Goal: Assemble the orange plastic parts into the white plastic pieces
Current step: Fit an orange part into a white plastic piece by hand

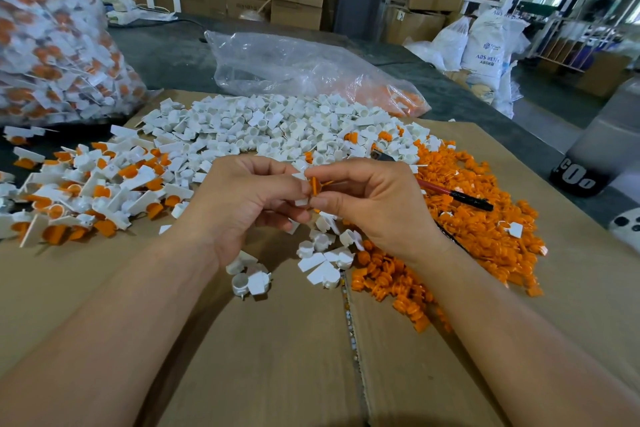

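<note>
On the head view I see the left hand (242, 198) pinching a white piece (300, 202) and the right hand (374, 204) pinching an orange part (314, 185) above the surface (277, 357). The orange part lies just right of the white piece, apparently touching it, so I'd press leftward.

Small white plastic pieces (263, 128) smooth, matt; ribbed orange plastic parts (485, 218) probably slightly glossy; flattened brown cardboard sheet (277, 357) matt; crinkled clear plastic bag (294, 62) glossy.

- Pieces (270, 128), far, were white.
- Parts (485, 225), right, were orange.
- Pile (86, 191), left, mixed white and orange.
- Cardboard (277, 357) was plain brown.
- Pen (446, 191) was red, its cap black.
- Bag (52, 38), far left, showed white-orange speckle.
</note>
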